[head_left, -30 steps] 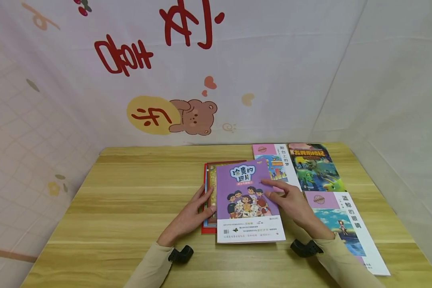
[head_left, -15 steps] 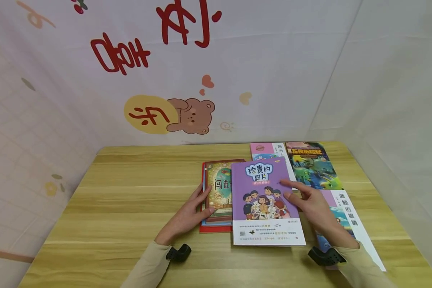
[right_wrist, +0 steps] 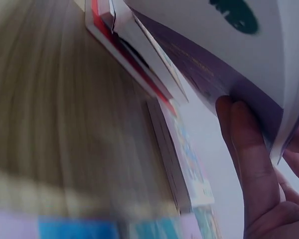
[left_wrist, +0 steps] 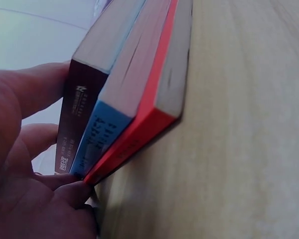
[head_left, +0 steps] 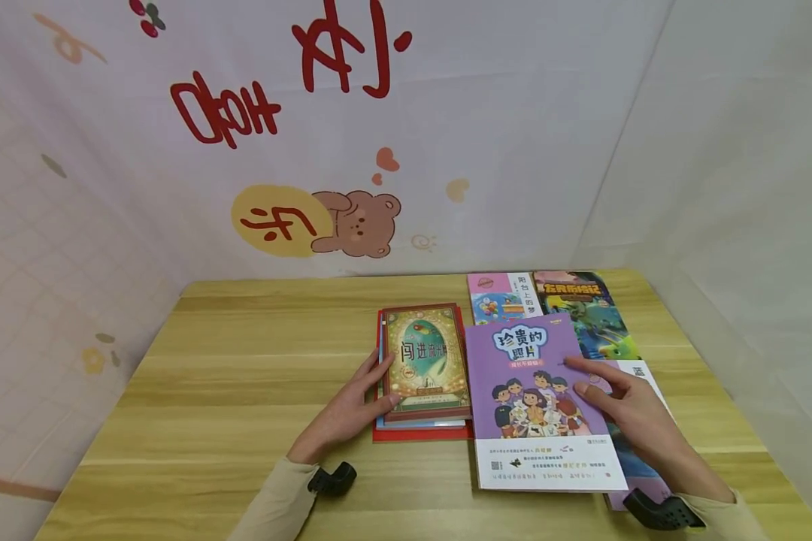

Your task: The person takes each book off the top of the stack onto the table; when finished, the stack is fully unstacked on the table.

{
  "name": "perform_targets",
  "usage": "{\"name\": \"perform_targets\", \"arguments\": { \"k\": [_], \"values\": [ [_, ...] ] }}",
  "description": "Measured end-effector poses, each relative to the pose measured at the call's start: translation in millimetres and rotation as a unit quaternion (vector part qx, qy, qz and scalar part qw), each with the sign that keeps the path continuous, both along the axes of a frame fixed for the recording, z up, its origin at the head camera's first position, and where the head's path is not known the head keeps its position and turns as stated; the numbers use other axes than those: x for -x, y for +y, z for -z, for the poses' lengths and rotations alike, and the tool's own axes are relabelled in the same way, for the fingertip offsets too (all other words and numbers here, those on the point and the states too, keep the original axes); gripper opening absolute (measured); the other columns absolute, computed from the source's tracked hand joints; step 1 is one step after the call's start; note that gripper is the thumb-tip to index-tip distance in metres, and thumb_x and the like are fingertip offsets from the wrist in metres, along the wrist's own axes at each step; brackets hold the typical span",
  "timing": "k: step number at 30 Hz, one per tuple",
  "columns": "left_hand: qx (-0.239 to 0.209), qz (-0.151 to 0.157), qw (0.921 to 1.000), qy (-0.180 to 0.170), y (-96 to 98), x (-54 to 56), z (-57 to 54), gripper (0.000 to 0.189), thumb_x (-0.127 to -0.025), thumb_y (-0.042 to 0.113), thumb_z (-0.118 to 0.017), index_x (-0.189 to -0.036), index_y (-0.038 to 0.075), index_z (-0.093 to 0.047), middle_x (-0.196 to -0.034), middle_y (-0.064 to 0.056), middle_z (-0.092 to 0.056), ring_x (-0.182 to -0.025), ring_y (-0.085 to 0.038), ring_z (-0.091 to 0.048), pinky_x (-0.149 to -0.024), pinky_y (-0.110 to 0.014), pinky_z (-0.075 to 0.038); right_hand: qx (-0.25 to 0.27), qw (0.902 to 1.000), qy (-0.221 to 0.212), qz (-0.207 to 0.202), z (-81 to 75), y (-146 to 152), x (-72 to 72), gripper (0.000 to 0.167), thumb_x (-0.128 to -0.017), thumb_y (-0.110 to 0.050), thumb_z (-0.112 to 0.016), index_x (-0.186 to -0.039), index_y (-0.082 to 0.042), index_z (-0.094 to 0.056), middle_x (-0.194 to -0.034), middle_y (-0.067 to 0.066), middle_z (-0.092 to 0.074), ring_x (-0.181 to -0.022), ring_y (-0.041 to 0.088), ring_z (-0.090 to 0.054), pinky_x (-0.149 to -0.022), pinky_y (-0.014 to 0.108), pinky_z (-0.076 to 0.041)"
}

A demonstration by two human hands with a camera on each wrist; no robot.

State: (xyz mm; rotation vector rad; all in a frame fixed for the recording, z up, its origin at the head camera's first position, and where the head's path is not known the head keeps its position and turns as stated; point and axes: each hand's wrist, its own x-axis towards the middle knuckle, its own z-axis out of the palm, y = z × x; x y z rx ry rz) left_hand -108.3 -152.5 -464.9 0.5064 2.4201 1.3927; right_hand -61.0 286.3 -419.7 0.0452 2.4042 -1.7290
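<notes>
My right hand (head_left: 639, 409) pinches a purple picture book (head_left: 531, 421) at its right edge. In the right wrist view, fingers (right_wrist: 251, 149) lie against its underside, and the book is raised above the table. To its left is a stack of several books, a brown-and-gold storybook (head_left: 426, 361) on top, a blue book (left_wrist: 112, 122) under it and a red book (head_left: 422, 434) at the bottom. My left hand (head_left: 345, 417) rests at the stack's left side, its thumb and forefinger touching the top book's edge. The left wrist view shows its fingers against the spines.
At right on the wooden table (head_left: 243, 361) lie a pink-and-white book (head_left: 497, 300), a green dinosaur book (head_left: 589, 323) and another pink-and-white book (head_left: 649, 466), partly covered by the purple book and right hand. A printed white cloth (head_left: 514, 135) hangs behind.
My right hand has carried the purple book rightward and slightly nearer, off the stack, baring the brown-and-gold storybook. My left hand has stayed at the stack's left side.
</notes>
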Motion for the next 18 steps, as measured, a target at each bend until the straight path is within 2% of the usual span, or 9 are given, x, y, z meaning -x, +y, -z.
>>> {"name": "perform_targets", "arguments": {
  "k": [4, 9, 14, 18],
  "values": [
    [-0.007, -0.002, 1.0000, -0.007, -1.6, -0.8, 1.9, 0.073, -0.103, 0.034, -0.066, -0.165, 0.021, -0.029, -0.174, -0.013, -0.006, -0.156, -0.041, -0.012, -0.120, -0.063, -0.021, -0.031, 0.9994, -0.013, 0.010, 1.2, 13, -6.7, 0.055, -0.106, -0.037, -0.061, -0.155, -0.015, -0.050, -0.157, 0.023, -0.037, -0.091, 0.021, -0.073, -0.069, 0.041, -0.062],
    [-0.018, -0.004, 0.9997, -0.016, -3.5, -0.6, 2.8, 0.074, -0.103, 0.031, -0.066, -0.165, 0.020, -0.028, -0.174, -0.010, -0.006, -0.157, -0.037, -0.008, -0.121, -0.063, -0.019, -0.025, 0.9985, -0.045, 0.019, 1.6, 22, -14.2, 0.057, -0.105, -0.039, -0.062, -0.156, -0.017, -0.049, -0.161, 0.024, -0.032, -0.088, 0.027, -0.074, -0.068, 0.043, -0.062],
    [-0.022, -0.006, 0.9996, -0.015, -3.1, -0.9, 2.5, 0.074, -0.103, 0.030, -0.067, -0.165, 0.020, -0.028, -0.174, -0.011, -0.007, -0.157, -0.037, -0.007, -0.121, -0.063, -0.017, -0.018, 0.9967, -0.073, 0.029, 4.6, 27, -20.2, 0.058, -0.104, -0.039, -0.063, -0.157, -0.018, -0.048, -0.155, 0.028, -0.040, -0.083, 0.033, -0.075, -0.066, 0.046, -0.062],
    [-0.018, -0.007, 0.9997, -0.012, -2.6, -0.7, 3.2, 0.075, -0.103, 0.032, -0.067, -0.165, 0.021, -0.028, -0.174, -0.010, -0.007, -0.157, -0.037, -0.008, -0.122, -0.062, -0.017, -0.015, 0.9958, -0.087, 0.026, 7.5, 30, -24.6, 0.056, -0.104, -0.037, -0.063, -0.156, -0.021, -0.050, -0.141, 0.026, -0.056, -0.083, 0.034, -0.075, -0.067, 0.046, -0.062]
  ]
}}
